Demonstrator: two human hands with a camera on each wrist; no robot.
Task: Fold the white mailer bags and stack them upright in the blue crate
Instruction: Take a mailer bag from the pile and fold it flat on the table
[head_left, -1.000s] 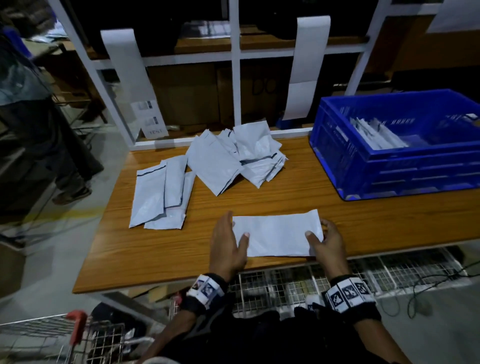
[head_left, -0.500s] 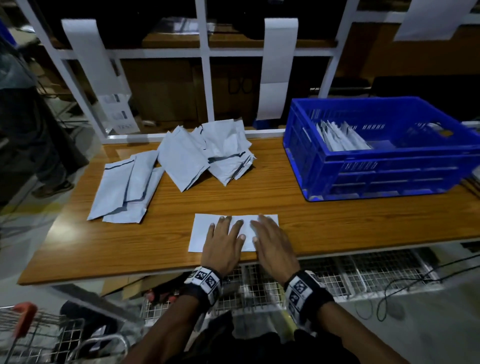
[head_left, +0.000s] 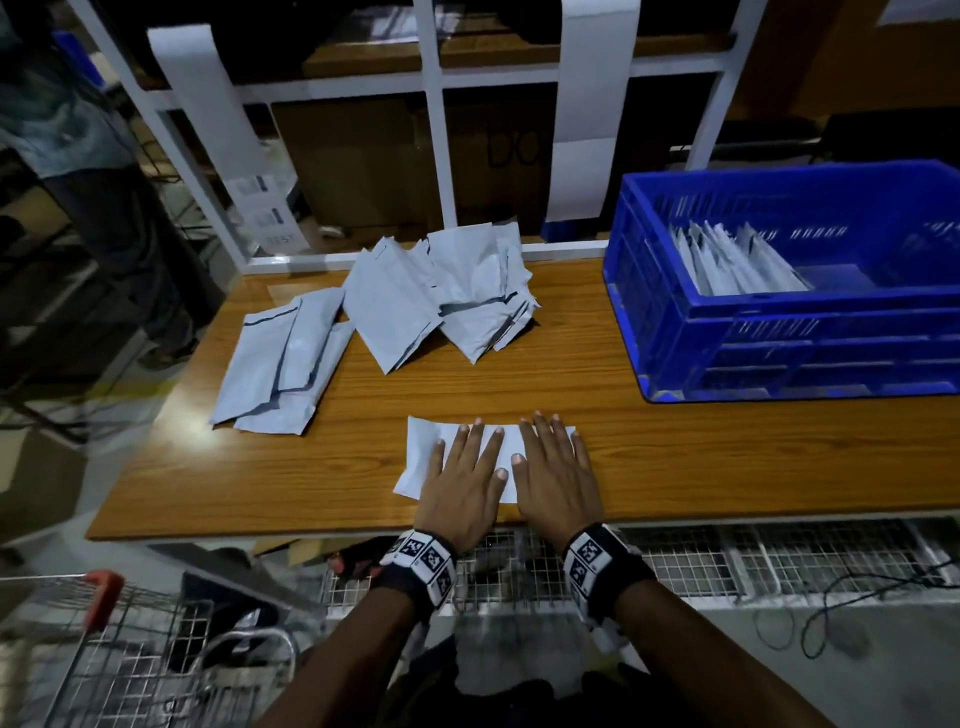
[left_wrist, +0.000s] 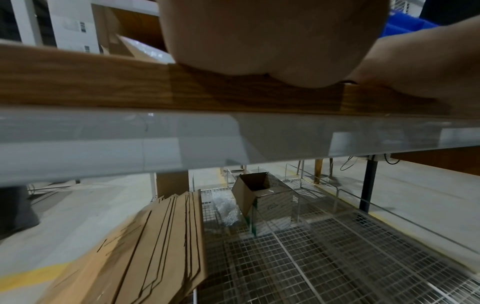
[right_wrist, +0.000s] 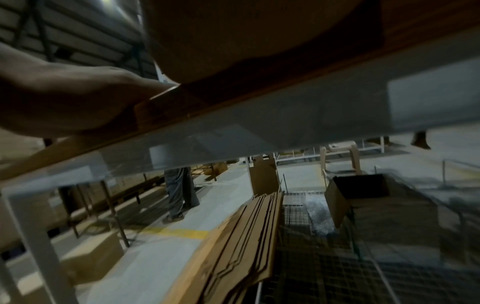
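A folded white mailer bag (head_left: 420, 457) lies flat near the front edge of the wooden table (head_left: 675, 457). Both hands press on it side by side, fingers straight: my left hand (head_left: 462, 473) on its middle, my right hand (head_left: 556, 467) on its right end. A loose heap of unfolded white mailers (head_left: 441, 296) lies at the table's back, and a few more mailers (head_left: 280, 364) to the left. The blue crate (head_left: 779, 332) stands at the right with several folded mailers (head_left: 737, 265) upright inside. Both wrist views show only the heel of the hand on the table edge.
A white shelf frame (head_left: 436, 156) with hanging paper strips stands behind the table. A person (head_left: 104, 208) stands at the left. A wire shelf (head_left: 727, 561) with flat cardboard (left_wrist: 155, 246) and an open box (left_wrist: 262, 197) is below; a trolley (head_left: 104, 649) is at the near left.
My hands came together from the bag's two ends to its middle and right, and the bag now looks shorter, folded over. Since half a second ago they have barely moved.
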